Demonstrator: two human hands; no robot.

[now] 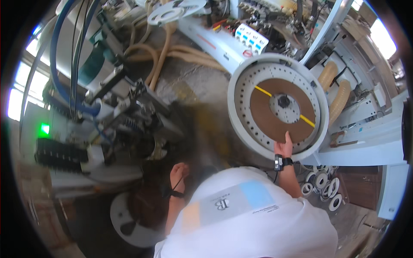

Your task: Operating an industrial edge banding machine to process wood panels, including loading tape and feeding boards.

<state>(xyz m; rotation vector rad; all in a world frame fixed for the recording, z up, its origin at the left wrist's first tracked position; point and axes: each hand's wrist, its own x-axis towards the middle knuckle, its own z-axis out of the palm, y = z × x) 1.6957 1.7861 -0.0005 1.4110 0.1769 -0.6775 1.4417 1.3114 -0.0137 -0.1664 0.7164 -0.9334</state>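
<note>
A wide brown roll of wound strip (pixel 264 115) lies in a round pale grey dish-like holder (pixel 235 124) with a ring of holes. Two yellow strips (pixel 307 121) cross the brown winding on opposite sides of a dark central hub (pixel 283 101). My right hand (pixel 284 147) is at the near edge of the roll, one digit stretched up over the brown surface and apart from the others. Whether it presses on the roll I cannot tell. My left hand (pixel 178 175) hangs beside my body with its fingers curled in, and nothing shows in it. Both wrists wear black bands.
At the left stands a machine (pixel 142 107) with hoses and a green light (pixel 44 128). Beige ducts (pixel 198 58) cross the floor. White reels (pixel 320 180) lie at the lower right, and another white reel (pixel 122 215) at the lower left. A pale cabinet (pixel 215 43) stands beyond the dish.
</note>
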